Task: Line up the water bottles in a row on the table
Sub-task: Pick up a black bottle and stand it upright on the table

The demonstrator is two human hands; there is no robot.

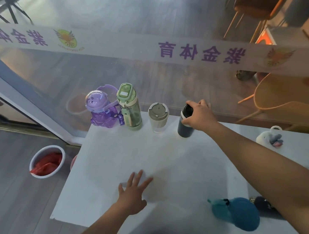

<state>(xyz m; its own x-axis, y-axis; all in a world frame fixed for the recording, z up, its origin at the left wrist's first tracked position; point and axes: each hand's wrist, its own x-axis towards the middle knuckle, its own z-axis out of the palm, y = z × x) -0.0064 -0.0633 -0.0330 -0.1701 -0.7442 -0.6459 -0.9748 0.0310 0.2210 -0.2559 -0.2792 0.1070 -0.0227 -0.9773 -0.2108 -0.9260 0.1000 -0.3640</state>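
Several bottles stand along the far edge of the white table (164, 163). From left to right they are a purple bottle (102, 112) with a domed lid, a tall green bottle (131, 109), a short clear cup with a grey lid (157, 117), and a black bottle (185, 124). My right hand (199, 115) grips the black bottle round its top, and the bottle stands upright on the table. Nearer to me, my left hand (134, 193) rests flat on the table with fingers spread, holding nothing.
A glass wall with a printed band rises right behind the bottles. A blue plush toy (238, 213) and a dark toy (262, 203) lie at the table's right front, a white plush (268, 137) at the right rear. A bucket (47, 162) with red cloth stands on the floor to the left.
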